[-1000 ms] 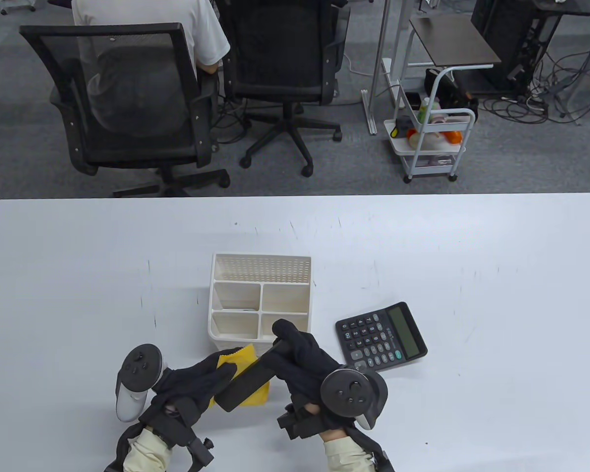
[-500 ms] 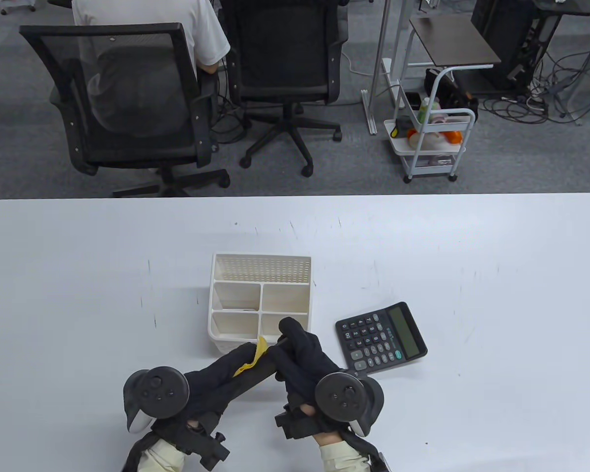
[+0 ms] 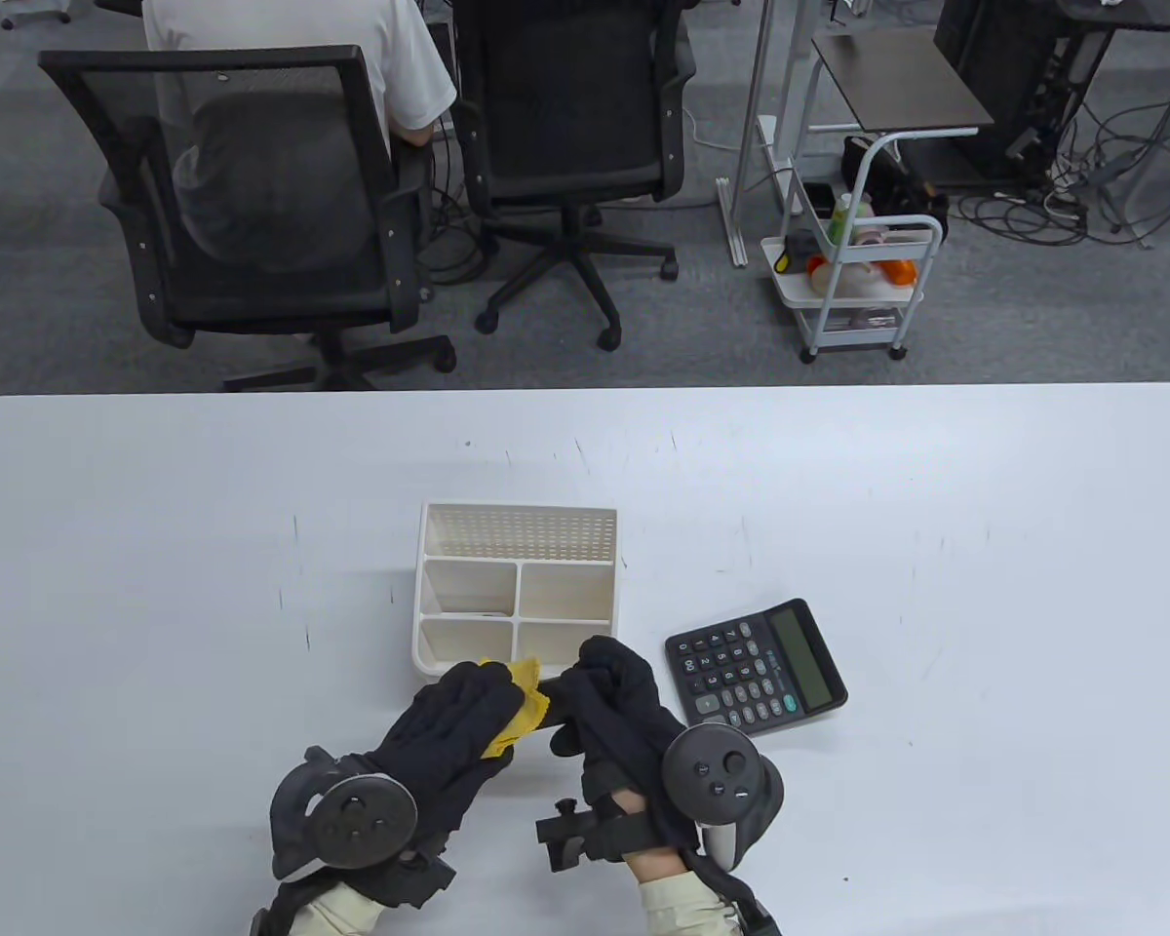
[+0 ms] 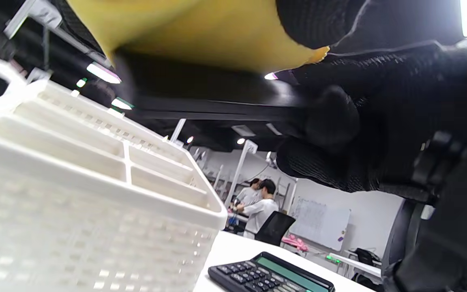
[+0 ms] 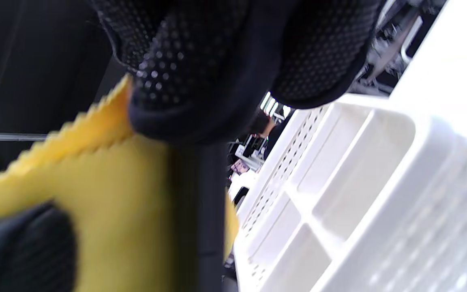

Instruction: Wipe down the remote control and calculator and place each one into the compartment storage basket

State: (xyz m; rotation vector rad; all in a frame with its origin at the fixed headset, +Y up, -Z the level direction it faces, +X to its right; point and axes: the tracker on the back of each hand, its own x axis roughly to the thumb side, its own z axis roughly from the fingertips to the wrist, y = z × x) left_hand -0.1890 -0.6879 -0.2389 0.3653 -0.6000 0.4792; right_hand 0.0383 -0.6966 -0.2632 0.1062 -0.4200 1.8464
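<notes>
My right hand (image 3: 609, 697) grips a black remote control (image 3: 558, 704) just above the table, in front of the white compartment basket (image 3: 517, 507). My left hand (image 3: 468, 717) wraps a yellow cloth (image 3: 517, 717) over the remote, which is mostly hidden by both hands. In the left wrist view the yellow cloth (image 4: 185, 32) lies over the remote (image 4: 217, 101). The right wrist view has the cloth (image 5: 108, 194) against the remote (image 5: 205, 211) beside the basket (image 5: 371, 194). A black calculator (image 3: 756, 668) lies flat on the table to the right of the basket.
The white table (image 3: 985, 546) stretches widely to both sides. The basket (image 4: 95, 194) has several compartments and a perforated back wall. Behind the table stand office chairs (image 3: 253, 185), one with a seated person, and a small white cart (image 3: 858, 283).
My left hand has slid forward and right along the remote with the cloth, towards the basket. The right hand has shifted slightly right, still holding the remote. The calculator has stayed put.
</notes>
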